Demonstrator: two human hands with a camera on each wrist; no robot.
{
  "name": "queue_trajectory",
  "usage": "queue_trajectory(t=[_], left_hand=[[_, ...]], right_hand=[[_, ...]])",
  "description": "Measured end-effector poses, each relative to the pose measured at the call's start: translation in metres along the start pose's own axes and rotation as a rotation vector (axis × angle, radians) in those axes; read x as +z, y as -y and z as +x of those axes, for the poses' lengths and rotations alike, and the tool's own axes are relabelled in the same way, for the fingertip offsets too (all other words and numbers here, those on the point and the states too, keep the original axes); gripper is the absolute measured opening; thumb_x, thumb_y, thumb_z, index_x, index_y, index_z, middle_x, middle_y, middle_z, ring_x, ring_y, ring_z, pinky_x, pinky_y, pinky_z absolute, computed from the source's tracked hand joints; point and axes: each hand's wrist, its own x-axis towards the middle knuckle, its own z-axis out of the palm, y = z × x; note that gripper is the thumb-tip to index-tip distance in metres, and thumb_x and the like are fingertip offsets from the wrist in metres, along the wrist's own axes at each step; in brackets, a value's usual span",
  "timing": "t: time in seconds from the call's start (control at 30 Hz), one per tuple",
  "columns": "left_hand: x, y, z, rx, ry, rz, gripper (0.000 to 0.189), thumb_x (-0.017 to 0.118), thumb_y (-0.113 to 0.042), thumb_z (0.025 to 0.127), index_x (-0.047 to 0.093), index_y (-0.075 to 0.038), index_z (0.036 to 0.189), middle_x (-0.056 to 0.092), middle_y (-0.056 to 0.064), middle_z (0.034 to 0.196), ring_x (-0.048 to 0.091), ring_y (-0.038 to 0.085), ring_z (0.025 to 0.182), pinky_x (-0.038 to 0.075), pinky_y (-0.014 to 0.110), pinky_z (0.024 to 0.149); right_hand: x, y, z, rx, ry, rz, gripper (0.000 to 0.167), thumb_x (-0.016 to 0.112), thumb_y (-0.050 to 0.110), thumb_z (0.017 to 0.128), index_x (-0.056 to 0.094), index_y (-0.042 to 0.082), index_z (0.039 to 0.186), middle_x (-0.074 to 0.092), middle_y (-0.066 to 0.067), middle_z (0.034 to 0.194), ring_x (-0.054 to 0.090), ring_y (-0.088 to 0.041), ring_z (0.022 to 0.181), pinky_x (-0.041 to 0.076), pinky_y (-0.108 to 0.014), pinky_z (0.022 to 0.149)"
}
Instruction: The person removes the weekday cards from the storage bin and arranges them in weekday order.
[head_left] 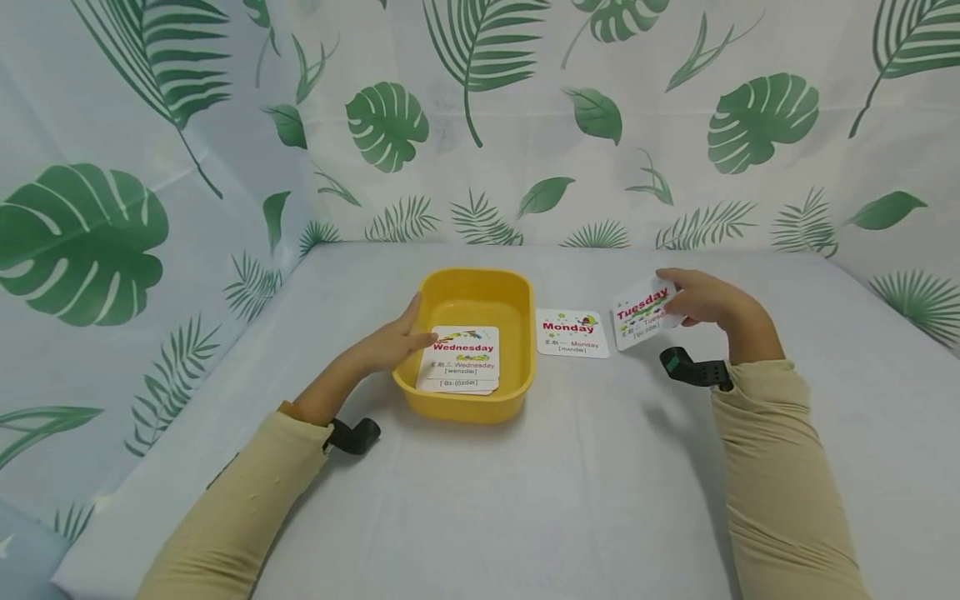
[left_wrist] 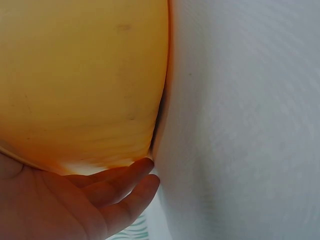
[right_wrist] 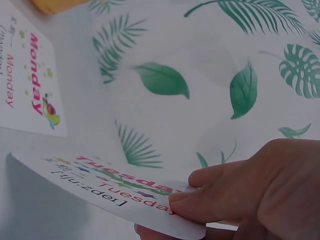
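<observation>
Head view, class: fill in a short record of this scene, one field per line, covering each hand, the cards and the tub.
left hand: fingers straight, resting on the outer wall of the tub
right hand: pinches the Tuesday card, tilted above the table
Monday card: flat on the table, right of the tub
Wednesday card: on top of a small stack inside the tub

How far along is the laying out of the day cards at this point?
Done: the Monday card lies flat on the table, right of the yellow tub. In hand: the right hand pinches the Tuesday card, tilted, just right of Monday. Left: the Wednesday card tops the stack in the tub, the left hand resting against the tub's rim.
</observation>
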Motion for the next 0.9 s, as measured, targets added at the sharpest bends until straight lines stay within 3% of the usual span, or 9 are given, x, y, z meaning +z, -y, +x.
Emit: queue_trajectory(t=[0.27,0.53,0.73,0.9], left_hand=[[0.0,-0.001,-0.001,0.006,-0.001,-0.002,0.078,0.041,-0.03,0.096,-0.016,-0.007,0.144,-0.008,0.011,0.154,0.003,0.028,0.142,0.009,0.044,0.114],[0.001,0.0,0.0,0.002,0.004,0.0,0.078,0.041,-0.03,0.096,-0.016,-0.007,0.144,-0.009,0.011,0.154,0.002,0.027,0.142,0.008,0.044,0.114],[0.0,-0.001,-0.001,0.0,0.004,-0.001,0.078,0.04,-0.03,0.096,-0.016,-0.007,0.144,-0.009,0.01,0.154,0.002,0.027,0.142,0.008,0.044,0.114],[-0.001,-0.001,-0.001,0.002,0.001,0.004,0.078,0.04,-0.03,0.096,-0.016,-0.007,0.144,-0.009,0.011,0.154,0.003,0.027,0.142,0.009,0.044,0.114]], right_hand=[[0.002,-0.007,0.003,0.044,0.028,-0.014,0.064,0.042,0.001,0.087,0.01,-0.005,0.143,0.031,-0.031,0.125,0.047,-0.03,0.09,0.043,-0.028,0.069],[0.01,-0.014,0.01,0.127,0.022,-0.132,0.061,0.039,-0.001,0.086,0.014,-0.007,0.141,0.032,-0.031,0.125,0.044,-0.029,0.087,0.042,-0.028,0.065],[0.014,-0.014,0.012,0.159,0.011,-0.17,0.061,0.043,0.0,0.087,0.016,-0.008,0.14,0.029,-0.034,0.131,0.042,-0.037,0.097,0.044,-0.042,0.079],[0.017,-0.015,0.015,0.182,0.019,-0.213,0.059,0.043,0.0,0.087,0.017,-0.009,0.139,0.023,-0.036,0.137,0.037,-0.041,0.105,0.036,-0.054,0.095]])
